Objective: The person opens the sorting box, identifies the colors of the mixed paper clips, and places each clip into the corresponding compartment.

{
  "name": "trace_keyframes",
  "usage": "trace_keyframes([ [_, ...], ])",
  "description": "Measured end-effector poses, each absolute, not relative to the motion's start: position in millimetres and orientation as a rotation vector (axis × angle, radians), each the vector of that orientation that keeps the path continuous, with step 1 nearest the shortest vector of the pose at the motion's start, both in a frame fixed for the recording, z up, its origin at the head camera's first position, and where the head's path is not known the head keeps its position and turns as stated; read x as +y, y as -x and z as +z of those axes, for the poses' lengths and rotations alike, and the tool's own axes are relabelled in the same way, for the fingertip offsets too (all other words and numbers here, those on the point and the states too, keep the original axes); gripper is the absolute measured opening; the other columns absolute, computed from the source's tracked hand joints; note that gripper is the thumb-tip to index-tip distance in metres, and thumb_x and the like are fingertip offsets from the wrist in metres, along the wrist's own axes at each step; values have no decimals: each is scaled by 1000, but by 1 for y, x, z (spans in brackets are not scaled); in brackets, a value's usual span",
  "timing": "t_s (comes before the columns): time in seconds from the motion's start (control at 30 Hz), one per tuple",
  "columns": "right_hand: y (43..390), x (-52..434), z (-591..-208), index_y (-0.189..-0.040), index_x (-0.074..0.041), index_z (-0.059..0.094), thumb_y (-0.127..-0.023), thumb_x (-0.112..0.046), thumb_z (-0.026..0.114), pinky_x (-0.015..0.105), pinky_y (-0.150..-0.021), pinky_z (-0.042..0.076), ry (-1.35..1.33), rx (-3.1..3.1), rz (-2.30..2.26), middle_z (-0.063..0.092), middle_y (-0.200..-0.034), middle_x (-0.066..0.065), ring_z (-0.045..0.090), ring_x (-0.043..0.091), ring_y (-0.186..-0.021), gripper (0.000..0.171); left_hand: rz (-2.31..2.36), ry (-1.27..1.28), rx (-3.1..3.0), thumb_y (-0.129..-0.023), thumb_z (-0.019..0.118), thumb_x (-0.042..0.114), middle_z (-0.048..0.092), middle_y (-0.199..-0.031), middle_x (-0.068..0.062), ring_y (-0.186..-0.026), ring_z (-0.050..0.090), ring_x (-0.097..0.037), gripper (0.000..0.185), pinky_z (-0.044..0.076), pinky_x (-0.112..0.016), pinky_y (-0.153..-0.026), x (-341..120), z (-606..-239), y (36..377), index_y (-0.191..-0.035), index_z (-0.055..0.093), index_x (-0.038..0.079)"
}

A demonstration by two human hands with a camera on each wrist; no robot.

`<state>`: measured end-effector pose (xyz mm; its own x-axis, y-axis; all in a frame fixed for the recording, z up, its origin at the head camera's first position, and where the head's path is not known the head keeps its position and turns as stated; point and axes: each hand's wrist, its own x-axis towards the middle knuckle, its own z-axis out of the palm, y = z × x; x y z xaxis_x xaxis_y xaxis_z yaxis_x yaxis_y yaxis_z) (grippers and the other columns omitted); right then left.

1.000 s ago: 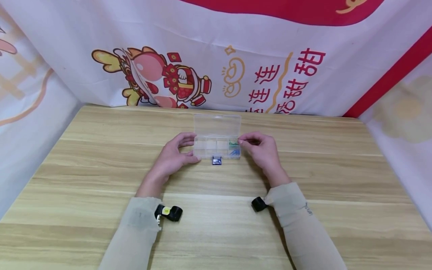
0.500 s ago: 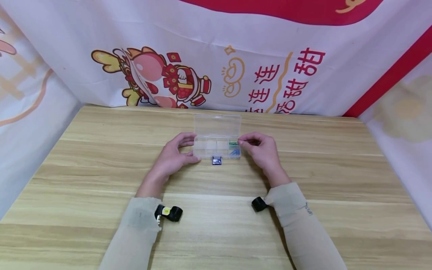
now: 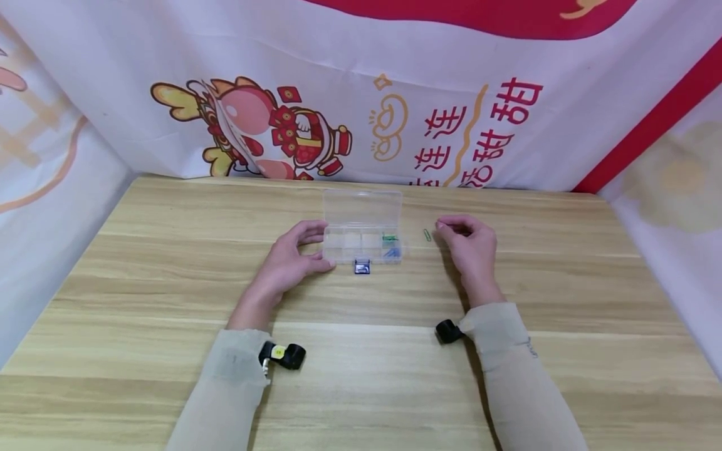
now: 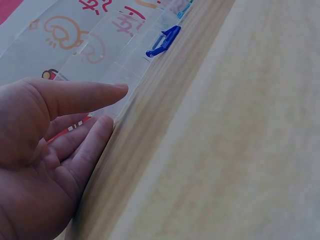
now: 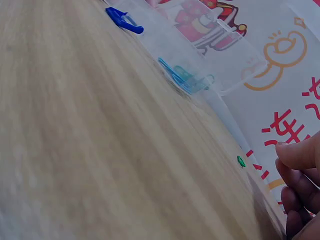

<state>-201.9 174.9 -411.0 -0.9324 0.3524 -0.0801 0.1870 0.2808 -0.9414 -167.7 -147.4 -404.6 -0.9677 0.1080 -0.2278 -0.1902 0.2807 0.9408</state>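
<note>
A clear plastic compartment box (image 3: 352,242) stands on the table with its lid (image 3: 363,208) raised at the back. My left hand (image 3: 291,258) grips the box's left end, thumb at the front corner and fingers behind. On the box's right side, green paper clips (image 3: 390,238) lie in the rear compartment and blue clips (image 3: 392,253) in the front one. One green paper clip (image 3: 427,235) lies on the table to the right of the box. Just beyond it is my right hand (image 3: 472,247), thumb against curled fingers, with nothing visible between them in the right wrist view.
A blue latch (image 3: 362,267) sticks out from the box's front. The wooden table (image 3: 361,388) ends at a printed white cloth (image 3: 361,94) behind the box. More cloth hangs at both sides. Each sleeve carries a small black camera (image 3: 449,332).
My right hand has moved right, away from the box's right end. A green paper clip now lies on the table between them. The left hand and the box have stayed in place.
</note>
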Motion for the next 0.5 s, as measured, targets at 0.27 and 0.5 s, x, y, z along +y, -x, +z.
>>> trace_keyframes([
  [0.27, 202, 180, -412, -110, -12, 82, -94, -23, 84, 25, -82, 54, 482, -2555, 1586, 74, -104, 2, 64, 17, -96, 19, 1749, 74, 2307, -84, 85, -6, 55, -159, -10, -146, 55, -28, 82, 57, -35, -116, -146, -405, 168, -156, 53, 16],
  [0.5, 199, 184, -415, -112, -11, 80, -92, -26, 85, 31, -88, 54, 361, -2689, 1442, 77, -111, 8, 67, 22, -101, 24, 1749, 72, 2311, -84, 85, -7, 55, -159, -10, -146, 55, -28, 83, 56, -36, -117, -146, -404, 167, -157, 52, 16],
])
